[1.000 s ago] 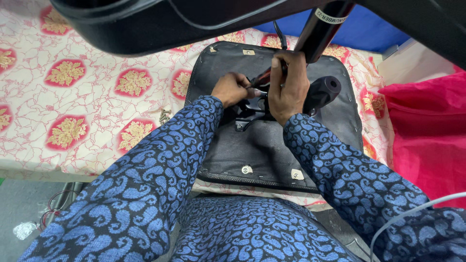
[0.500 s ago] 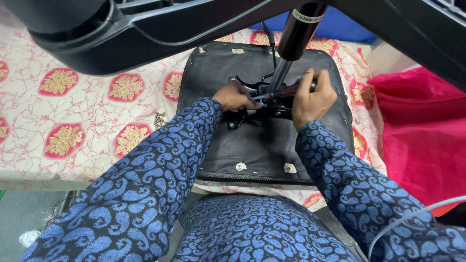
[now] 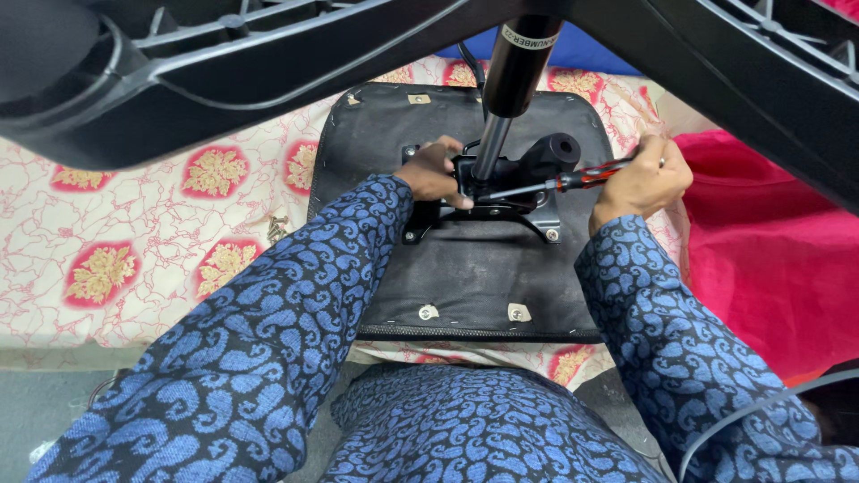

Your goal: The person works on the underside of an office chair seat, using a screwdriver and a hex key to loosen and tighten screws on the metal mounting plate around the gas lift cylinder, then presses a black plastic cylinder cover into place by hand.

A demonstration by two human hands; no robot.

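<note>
Here — right hand [image 3: 642,174] gripping screwdriver [image 3: 555,185].

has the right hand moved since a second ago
Yes. The right hand has slid right, off the seat plate to the seat's right edge, gripping the screwdriver.

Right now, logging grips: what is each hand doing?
Left hand: closed on the seat bracket.
Right hand: closed on the screwdriver.

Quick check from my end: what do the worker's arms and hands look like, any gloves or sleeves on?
No gloves: the left hand and right hand are bare. Both arms wear long sleeves of one dark fabric, covered in a blue paisley print, reaching to the wrists. The same cloth shows over the lap. No rings, watch or cables visible on them.
</note>
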